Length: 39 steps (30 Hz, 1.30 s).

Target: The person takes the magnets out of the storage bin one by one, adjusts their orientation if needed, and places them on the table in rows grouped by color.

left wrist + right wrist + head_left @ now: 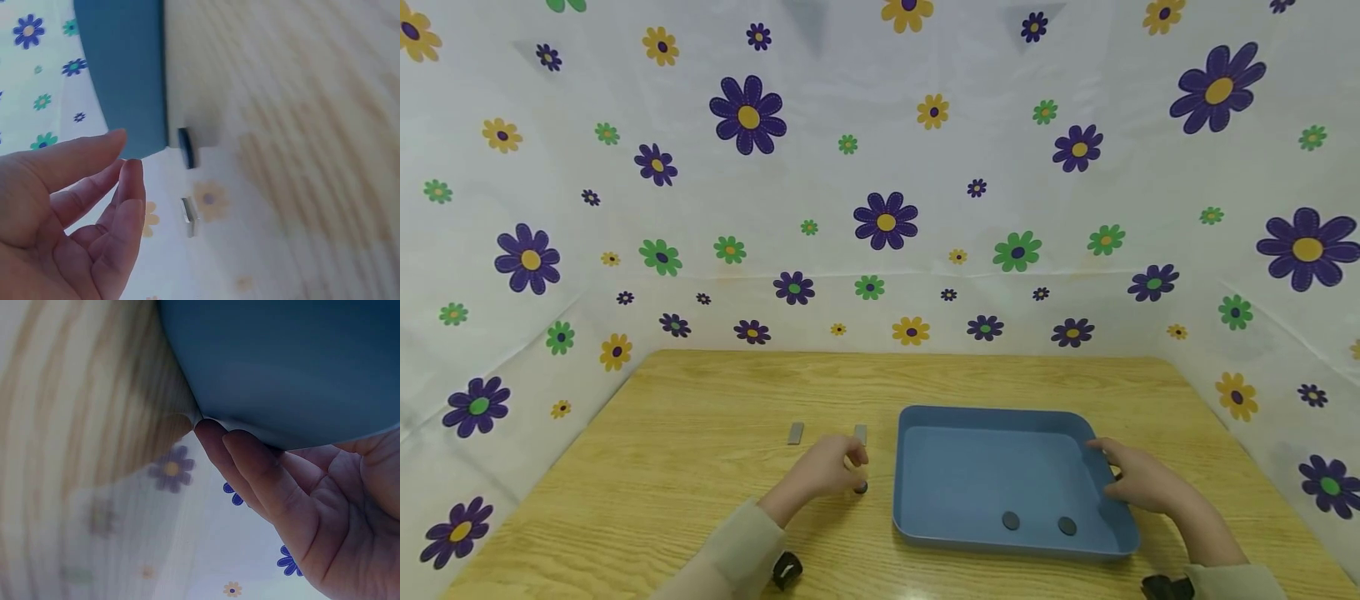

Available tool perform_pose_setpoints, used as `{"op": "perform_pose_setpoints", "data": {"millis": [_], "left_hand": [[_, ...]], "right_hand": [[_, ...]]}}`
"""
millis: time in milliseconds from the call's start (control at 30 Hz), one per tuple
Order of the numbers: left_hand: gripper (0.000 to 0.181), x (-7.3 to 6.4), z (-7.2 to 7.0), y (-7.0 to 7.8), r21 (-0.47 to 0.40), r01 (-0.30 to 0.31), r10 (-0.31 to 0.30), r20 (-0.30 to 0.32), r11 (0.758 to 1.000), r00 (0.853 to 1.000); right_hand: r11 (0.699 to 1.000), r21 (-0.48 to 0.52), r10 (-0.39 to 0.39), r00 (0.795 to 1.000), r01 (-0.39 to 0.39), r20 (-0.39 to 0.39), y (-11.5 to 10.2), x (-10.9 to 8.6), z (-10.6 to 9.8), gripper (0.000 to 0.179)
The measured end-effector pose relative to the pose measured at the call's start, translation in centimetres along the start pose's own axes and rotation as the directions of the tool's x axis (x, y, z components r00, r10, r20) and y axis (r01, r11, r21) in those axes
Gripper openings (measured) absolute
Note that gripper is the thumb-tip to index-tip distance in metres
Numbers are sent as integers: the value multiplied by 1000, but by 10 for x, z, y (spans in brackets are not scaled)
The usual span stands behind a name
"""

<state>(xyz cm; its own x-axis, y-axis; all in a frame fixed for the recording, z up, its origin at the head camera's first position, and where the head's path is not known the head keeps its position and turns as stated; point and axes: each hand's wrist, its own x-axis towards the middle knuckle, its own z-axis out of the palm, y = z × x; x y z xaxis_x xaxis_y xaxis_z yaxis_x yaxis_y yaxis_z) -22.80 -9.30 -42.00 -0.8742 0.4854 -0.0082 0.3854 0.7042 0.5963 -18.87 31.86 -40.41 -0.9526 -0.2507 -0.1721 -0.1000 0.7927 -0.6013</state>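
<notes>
My left hand point(827, 467) hovers low over the table, left of a blue tray point(988, 410). Its thumb and fingers are loosely bent, tips near each other, with nothing visible between them. A dark round disc point(861, 487) lies just by the fingertips; in the left wrist view the disc point(186, 148) sits apart from them on the table. My right hand point(1146, 479) holds the tray's right wall. In the right wrist view, the fingers point(262, 469) lie along the tray's outer side, and the thumb is mostly hidden. Two dark discs point(1011, 521) point(1067, 526) lie inside the tray.
Two small grey rectangular pieces, one on the left point(795, 433) and one behind my left hand point(861, 432), lie on the wooden table point(700, 467). Flower-printed white sheeting point(820, 175) encloses the back and sides. Dark devices point(787, 571) are at my wrists.
</notes>
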Motion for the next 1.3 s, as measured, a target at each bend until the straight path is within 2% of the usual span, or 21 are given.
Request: {"op": "perform_pose_setpoints", "data": {"millis": [133, 433, 700, 1133, 1300], "left_hand": [[15, 2, -1, 2, -118, 3, -3, -2, 993, 1000], [20, 6, 1, 11, -261, -34, 33, -8, 965, 999], [21, 14, 5, 22, -320, -60, 56, -22, 945, 998], [24, 23, 15, 49, -428, -99, 93, -35, 898, 995], [23, 28, 22, 62, -445, -106, 99, -39, 889, 994]], "right_hand": [[1000, 1, 2, 1000, -2, 5, -1, 0, -1, 61], [1000, -10, 5, 1000, -5, 4, -3, 1, -2, 61], [1000, 10, 5, 1000, -5, -5, -4, 1, -1, 61], [1000, 4, -2, 1000, 2, -2, -4, 1, -1, 60], [1000, 4, -5, 1000, 5, -2, -4, 1, -1, 61]]}}
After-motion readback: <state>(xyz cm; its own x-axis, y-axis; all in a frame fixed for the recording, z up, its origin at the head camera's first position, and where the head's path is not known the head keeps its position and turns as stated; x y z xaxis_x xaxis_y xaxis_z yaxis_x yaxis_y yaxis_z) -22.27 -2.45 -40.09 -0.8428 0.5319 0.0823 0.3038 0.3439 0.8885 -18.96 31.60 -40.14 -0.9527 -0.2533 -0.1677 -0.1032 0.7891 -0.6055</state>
